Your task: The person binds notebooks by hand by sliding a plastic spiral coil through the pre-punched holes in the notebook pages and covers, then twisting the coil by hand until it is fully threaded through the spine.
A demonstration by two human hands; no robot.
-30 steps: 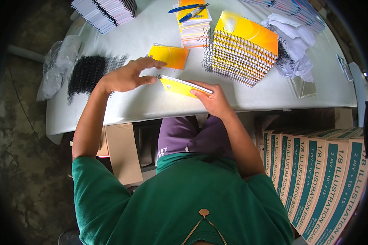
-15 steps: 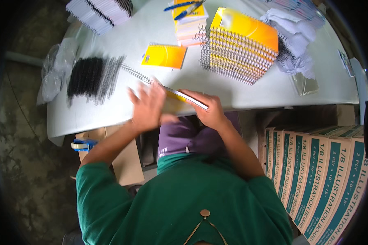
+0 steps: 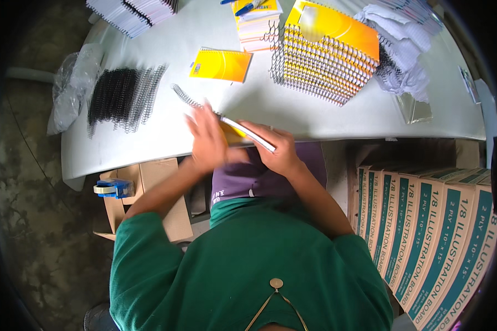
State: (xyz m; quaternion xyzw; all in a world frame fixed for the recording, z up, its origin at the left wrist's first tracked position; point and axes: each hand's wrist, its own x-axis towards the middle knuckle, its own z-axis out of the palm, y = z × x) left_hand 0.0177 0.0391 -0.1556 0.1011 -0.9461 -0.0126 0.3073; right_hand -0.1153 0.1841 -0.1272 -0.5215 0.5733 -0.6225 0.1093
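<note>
My right hand point(image 3: 281, 151) grips a small notebook point(image 3: 254, 136) on edge, its white page edges up and a yellow cover showing beneath. A loose spiral coil point(image 3: 185, 96) sticks out from the notebook's far left end. My left hand point(image 3: 209, 140), smeared by motion, has its fingers stretched out against the coil near the notebook's corner. How far the coil runs into the notebook is hidden by that hand. Beyond them, a yellow notebook point(image 3: 221, 65) lies flat on the white table point(image 3: 165, 143).
Many dark coils point(image 3: 121, 99) lie at the left beside a clear plastic bag point(image 3: 74, 91). Spiral-bound yellow notebooks point(image 3: 328, 55) are stacked at back right, with a smaller stack point(image 3: 257, 33) beside them. A tape dispenser point(image 3: 115, 188) sits below the table edge; cartons point(image 3: 425, 231) stand at right.
Less of the coil sticks out past the notebook now. My left hand has shifted slightly right, and the notebook with my right hand slightly left. The whole view has tilted a little.
</note>
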